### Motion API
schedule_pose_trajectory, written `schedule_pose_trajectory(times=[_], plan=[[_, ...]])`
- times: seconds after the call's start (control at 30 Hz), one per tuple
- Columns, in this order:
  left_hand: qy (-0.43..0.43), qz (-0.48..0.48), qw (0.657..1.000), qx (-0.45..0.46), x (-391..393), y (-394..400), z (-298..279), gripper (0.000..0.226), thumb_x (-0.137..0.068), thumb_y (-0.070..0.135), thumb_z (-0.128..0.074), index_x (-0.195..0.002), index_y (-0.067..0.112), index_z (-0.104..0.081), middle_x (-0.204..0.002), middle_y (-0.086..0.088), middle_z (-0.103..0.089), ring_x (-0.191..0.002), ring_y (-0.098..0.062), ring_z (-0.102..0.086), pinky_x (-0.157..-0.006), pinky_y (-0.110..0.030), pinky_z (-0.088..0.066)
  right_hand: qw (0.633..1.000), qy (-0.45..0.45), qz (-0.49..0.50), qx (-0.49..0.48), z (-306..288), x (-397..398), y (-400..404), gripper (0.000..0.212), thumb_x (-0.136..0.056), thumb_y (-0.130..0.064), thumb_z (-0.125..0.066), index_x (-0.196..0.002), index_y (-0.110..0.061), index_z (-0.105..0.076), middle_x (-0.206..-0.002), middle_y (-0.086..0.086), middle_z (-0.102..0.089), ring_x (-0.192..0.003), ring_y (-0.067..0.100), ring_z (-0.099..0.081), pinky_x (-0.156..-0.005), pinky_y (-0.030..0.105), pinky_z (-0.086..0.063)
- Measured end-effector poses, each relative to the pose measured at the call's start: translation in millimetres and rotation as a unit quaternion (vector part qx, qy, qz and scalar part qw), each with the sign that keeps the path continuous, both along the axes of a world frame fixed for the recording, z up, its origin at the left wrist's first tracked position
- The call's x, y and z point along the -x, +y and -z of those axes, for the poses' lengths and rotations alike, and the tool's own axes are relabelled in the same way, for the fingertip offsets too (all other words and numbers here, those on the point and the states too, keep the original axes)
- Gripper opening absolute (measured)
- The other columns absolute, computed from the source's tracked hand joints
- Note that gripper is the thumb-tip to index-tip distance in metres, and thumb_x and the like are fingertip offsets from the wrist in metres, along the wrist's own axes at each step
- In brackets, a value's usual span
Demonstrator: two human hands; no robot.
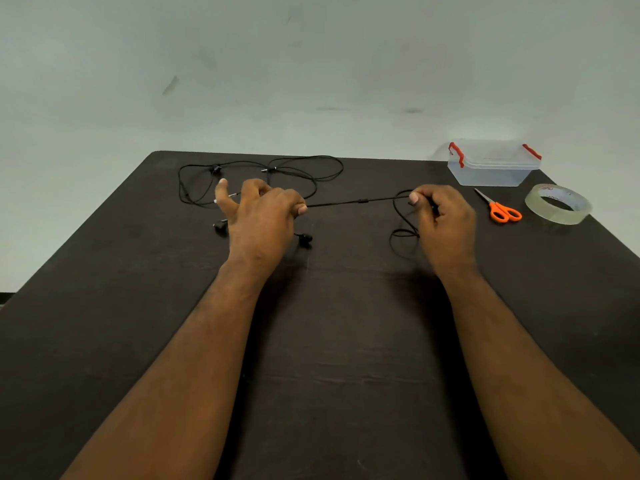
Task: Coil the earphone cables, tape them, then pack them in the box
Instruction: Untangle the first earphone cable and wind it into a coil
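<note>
A black earphone cable (349, 203) is stretched taut between my two hands above the dark table (329, 341). My left hand (259, 216) pinches one end between thumb and forefinger, with the little finger stuck out. My right hand (446, 220) pinches the other end, and slack loops of cable (401, 233) hang beside it. Two black earbuds (304, 238) dangle below my left hand. A second black earphone (294, 171) lies loosely tangled at the table's far side. The clear plastic box (491, 166) with red clips stands at the far right, its lid on.
Orange-handled scissors (500, 209) lie right of my right hand, below the box. A roll of clear tape (557, 203) sits beside them near the table's right edge. A pale wall rises behind the table.
</note>
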State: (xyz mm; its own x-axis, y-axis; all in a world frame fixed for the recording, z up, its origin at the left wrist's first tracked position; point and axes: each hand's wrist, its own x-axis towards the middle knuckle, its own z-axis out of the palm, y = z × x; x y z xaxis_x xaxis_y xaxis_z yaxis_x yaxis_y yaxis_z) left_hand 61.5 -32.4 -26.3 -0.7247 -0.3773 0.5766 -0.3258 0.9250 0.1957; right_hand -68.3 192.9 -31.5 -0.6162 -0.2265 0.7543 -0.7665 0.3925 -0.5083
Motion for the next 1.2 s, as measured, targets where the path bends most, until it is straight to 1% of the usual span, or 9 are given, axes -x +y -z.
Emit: schedule_pose_trajectory(times=[0.2, 0.27, 0.43, 0.53, 0.6, 0.9, 1.0, 1.1, 1.2], plan=[[0.003, -0.031, 0.999, 0.012, -2.8, 3.0, -0.1, 0.015, -0.097, 0.029, -0.047, -0.088, 0.028, -0.059, -0.101, 0.011, -0.068, -0.133, -0.030, -0.039, -0.104, -0.070, 0.001, 0.999, -0.032, 0.021, 0.024, -1.3, -3.5, -1.1, 0.008, -0.092, -0.008, -0.057, -0.091, -0.005, -0.065, -0.087, 0.007, -0.063, -0.080, 0.019, -0.058, -0.072, 0.012, -0.042], [0.014, -0.020, 1.000, 0.016, -2.2, 12.3, 1.6, 0.011, -0.096, 0.024, -0.049, -0.092, 0.025, -0.059, -0.121, 0.010, -0.063, -0.137, -0.032, -0.035, -0.104, -0.071, 0.001, 0.998, -0.061, 0.022, -0.020, 2.0, -9.8, -6.6, 0.011, -0.089, -0.007, -0.060, -0.098, -0.005, -0.066, -0.098, 0.009, -0.065, -0.093, 0.024, -0.061, -0.086, 0.033, -0.050], [0.044, 0.050, 0.998, 0.014, 1.6, 36.9, 3.4, 0.007, -0.091, 0.022, -0.058, -0.092, 0.022, -0.064, -0.139, 0.005, -0.052, -0.138, -0.031, -0.034, -0.105, -0.069, -0.007, 0.978, -0.062, -0.117, -0.159, 5.6, -36.3, -32.7, 0.065, -0.085, -0.027, -0.070, -0.143, -0.017, -0.042, -0.148, 0.002, -0.043, -0.143, 0.017, -0.027, -0.118, 0.043, -0.006], [0.052, 0.106, 0.993, 0.004, 3.4, 44.9, 5.9, 0.009, -0.087, 0.017, -0.056, -0.091, 0.019, -0.064, -0.143, 0.000, -0.049, -0.138, -0.033, -0.034, -0.105, -0.068, -0.013, 0.959, -0.142, -0.229, -0.088, 6.3, -45.6, -43.5, 0.049, -0.087, -0.017, -0.068, -0.134, -0.017, -0.054, -0.123, -0.002, -0.065, -0.116, 0.003, -0.057, -0.113, 0.033, -0.027], [0.047, 0.109, 0.993, 0.005, 3.7, 46.1, 7.5, 0.013, -0.086, 0.018, -0.050, -0.091, 0.020, -0.063, -0.144, -0.001, -0.047, -0.138, -0.033, -0.033, -0.106, -0.066, -0.014, 0.964, -0.121, -0.231, -0.051, 3.2, -44.2, -41.6, 0.026, -0.089, -0.012, -0.066, -0.115, -0.013, -0.069, -0.102, -0.003, -0.071, -0.092, 0.004, -0.064, -0.085, 0.024, -0.048], [0.024, 0.148, 0.983, -0.105, 8.5, 45.6, 13.2, 0.018, -0.098, 0.032, -0.045, -0.097, 0.023, -0.060, -0.143, 0.001, -0.043, -0.135, -0.024, -0.031, -0.106, -0.053, -0.018, 0.991, 0.053, -0.103, -0.071, 2.7, -32.1, -34.4, 0.012, -0.087, -0.014, -0.068, -0.095, -0.010, -0.076, -0.089, 0.005, -0.067, -0.086, 0.018, -0.059, -0.078, 0.037, -0.047], [0.029, 0.187, 0.943, -0.275, 9.3, 53.3, 7.9, 0.023, -0.095, 0.041, -0.042, -0.085, 0.026, -0.056, -0.129, 0.008, -0.049, -0.121, -0.014, -0.041, -0.101, -0.040, -0.022, 0.993, 0.068, -0.074, -0.056, 1.7, -32.6, -32.0, 0.010, -0.088, -0.013, -0.066, -0.090, -0.007, -0.075, -0.077, 0.005, -0.066, -0.076, 0.018, -0.057, -0.072, 0.038, -0.045], [0.012, 0.299, 0.834, -0.465, 6.0, 58.4, 1.9, 0.032, -0.100, 0.036, -0.040, -0.083, 0.014, -0.056, -0.095, 0.008, -0.064, -0.087, 0.001, -0.058, -0.087, -0.026, -0.040, 0.996, 0.054, -0.056, -0.040, 1.1, -31.4, -29.6, 0.011, -0.089, -0.011, -0.065, -0.086, -0.005, -0.074, -0.069, 0.006, -0.063, -0.068, 0.021, -0.055, -0.069, 0.041, -0.045], [-0.012, 0.355, 0.761, -0.544, 3.4, 57.1, -0.4, 0.028, -0.103, 0.028, -0.042, -0.088, 0.006, -0.050, -0.054, 0.000, -0.055, -0.059, -0.019, -0.057, -0.065, -0.023, -0.047, 0.998, 0.025, -0.049, -0.032, 1.5, -29.5, -28.1, 0.013, -0.090, -0.014, -0.064, -0.087, -0.007, -0.074, -0.064, 0.006, -0.058, -0.066, 0.026, -0.053, -0.067, 0.038, -0.044]])
